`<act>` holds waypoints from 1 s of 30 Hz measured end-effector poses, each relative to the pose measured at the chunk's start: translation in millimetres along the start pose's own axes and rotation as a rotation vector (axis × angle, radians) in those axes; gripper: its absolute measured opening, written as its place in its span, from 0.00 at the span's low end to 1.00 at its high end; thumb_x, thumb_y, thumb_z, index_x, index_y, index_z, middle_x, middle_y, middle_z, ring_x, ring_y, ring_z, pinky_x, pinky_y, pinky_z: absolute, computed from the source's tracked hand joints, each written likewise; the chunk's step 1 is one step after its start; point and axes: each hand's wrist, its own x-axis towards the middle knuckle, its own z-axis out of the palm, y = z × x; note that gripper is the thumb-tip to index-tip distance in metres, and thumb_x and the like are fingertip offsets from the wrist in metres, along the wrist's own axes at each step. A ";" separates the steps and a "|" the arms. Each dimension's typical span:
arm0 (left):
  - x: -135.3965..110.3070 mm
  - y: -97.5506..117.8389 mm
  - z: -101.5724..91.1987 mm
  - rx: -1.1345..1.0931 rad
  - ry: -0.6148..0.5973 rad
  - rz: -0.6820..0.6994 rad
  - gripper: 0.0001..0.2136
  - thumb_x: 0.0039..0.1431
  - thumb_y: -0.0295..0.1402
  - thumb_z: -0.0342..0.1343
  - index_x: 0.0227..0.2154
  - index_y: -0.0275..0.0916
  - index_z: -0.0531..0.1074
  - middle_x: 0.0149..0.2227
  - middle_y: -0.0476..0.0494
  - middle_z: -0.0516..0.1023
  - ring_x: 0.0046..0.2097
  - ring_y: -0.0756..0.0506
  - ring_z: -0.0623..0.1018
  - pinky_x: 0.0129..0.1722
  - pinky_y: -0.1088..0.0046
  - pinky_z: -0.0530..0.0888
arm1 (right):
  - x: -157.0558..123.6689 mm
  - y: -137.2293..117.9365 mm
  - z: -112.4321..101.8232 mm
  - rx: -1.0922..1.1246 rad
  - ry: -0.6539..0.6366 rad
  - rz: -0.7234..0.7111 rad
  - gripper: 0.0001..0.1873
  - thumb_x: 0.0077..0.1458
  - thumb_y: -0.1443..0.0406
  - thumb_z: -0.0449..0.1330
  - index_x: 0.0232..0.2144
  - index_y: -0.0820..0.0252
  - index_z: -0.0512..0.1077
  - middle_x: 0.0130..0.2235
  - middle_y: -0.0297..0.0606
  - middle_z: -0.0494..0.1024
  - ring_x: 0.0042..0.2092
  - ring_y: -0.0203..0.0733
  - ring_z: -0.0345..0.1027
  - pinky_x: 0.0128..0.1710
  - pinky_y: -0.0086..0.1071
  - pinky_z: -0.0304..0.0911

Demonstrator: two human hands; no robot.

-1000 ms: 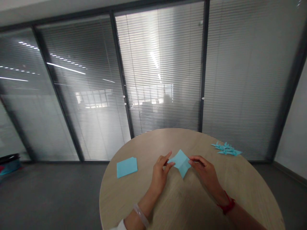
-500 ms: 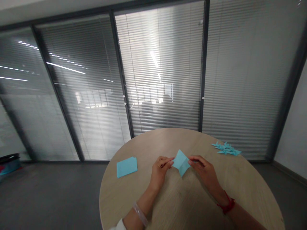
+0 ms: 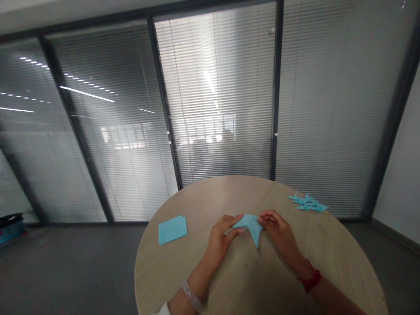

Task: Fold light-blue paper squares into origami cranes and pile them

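A light blue paper sheet (image 3: 251, 225), partly folded, sits between my hands on the round wooden table (image 3: 236, 280). My left hand (image 3: 223, 236) pinches its left corner with thumb and fingers. My right hand (image 3: 277, 229) grips the paper's right side, fingers curled over it. The paper has collapsed into a narrow shape with a point aimed toward me. A clear bangle is on my left wrist, and a red band on my right.
A stack of flat light blue sheets (image 3: 172, 229) lies at the table's left. Several folded blue paper figures (image 3: 307, 203) lie at the far right edge. Glass walls with blinds stand behind the table, and dark floor surrounds it.
The open diamond of paper has been pushed together into a flatter, narrower fold. Both hands have moved closer to each other.
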 end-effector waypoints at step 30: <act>7.1 2.7 -8.4 -0.124 0.205 -0.143 0.09 0.52 0.37 0.59 0.23 0.37 0.78 0.24 0.46 0.75 0.29 0.48 0.74 0.33 0.74 0.71 | -4.1 -16.3 -4.8 -0.102 -0.166 -0.010 0.10 0.49 0.57 0.62 0.29 0.55 0.80 0.30 0.35 0.81 0.35 0.43 0.74 0.37 0.31 0.67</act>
